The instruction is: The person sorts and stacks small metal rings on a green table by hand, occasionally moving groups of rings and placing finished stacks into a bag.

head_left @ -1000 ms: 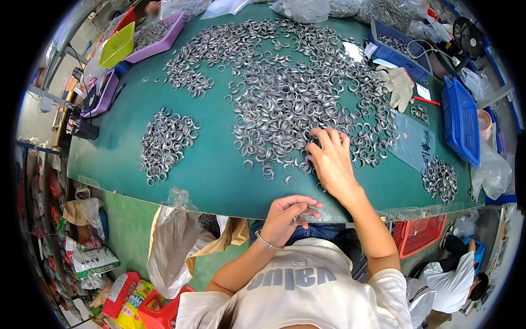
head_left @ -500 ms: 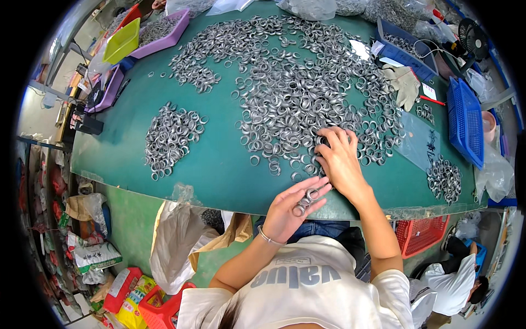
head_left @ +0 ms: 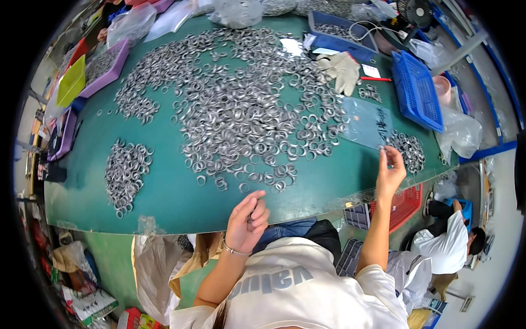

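A large spread of grey metal rings (head_left: 235, 118) covers the middle of the green table (head_left: 164, 203). My left hand (head_left: 247, 222) is closed near the front edge, its fingers curled round metal rings (head_left: 250, 218) that show only in part. Off to the right, my right hand (head_left: 390, 171) has its fingertips drawn together beside a small pile of rings (head_left: 410, 151). What those fingertips hold, if anything, is too small to make out. A separate pile of rings (head_left: 127, 172) lies at the left.
A clear plastic bag (head_left: 366, 118) lies beside the right pile. Behind it are a work glove (head_left: 341, 71), a red pen (head_left: 376, 79) and a blue basket (head_left: 417, 90). Purple (head_left: 109, 68) and yellow (head_left: 71, 82) bins stand far left. A person (head_left: 446, 241) sits at the lower right.
My right hand has moved from the large spread to the small right pile. My left hand has curled its fingers over the rings it held. The view has shifted to the right.
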Available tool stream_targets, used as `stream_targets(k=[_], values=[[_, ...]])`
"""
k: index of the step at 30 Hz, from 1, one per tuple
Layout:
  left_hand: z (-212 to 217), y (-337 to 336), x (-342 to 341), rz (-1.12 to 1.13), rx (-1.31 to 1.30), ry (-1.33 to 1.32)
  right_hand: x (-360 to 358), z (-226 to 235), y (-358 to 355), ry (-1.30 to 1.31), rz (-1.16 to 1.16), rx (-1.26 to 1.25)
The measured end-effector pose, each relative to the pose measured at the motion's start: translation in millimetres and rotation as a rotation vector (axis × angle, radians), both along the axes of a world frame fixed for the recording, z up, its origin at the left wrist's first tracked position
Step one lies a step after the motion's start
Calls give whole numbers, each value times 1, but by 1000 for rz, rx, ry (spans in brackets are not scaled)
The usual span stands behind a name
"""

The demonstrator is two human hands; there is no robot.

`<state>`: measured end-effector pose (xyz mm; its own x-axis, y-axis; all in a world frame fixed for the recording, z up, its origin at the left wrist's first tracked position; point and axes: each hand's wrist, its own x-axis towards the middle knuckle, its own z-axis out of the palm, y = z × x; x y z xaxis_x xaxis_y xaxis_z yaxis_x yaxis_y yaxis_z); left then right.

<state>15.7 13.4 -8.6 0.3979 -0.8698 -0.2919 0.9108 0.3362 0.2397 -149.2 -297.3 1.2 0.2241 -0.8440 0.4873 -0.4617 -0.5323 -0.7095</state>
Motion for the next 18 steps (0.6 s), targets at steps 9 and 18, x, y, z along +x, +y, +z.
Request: stream_targets(k=[9,18], values=[[9,-5,-4,-8,148,-83,-9,9,5,414,-113,-339],[7,1,-9,-9,176,-126,84,19,107,380,803,-136]])
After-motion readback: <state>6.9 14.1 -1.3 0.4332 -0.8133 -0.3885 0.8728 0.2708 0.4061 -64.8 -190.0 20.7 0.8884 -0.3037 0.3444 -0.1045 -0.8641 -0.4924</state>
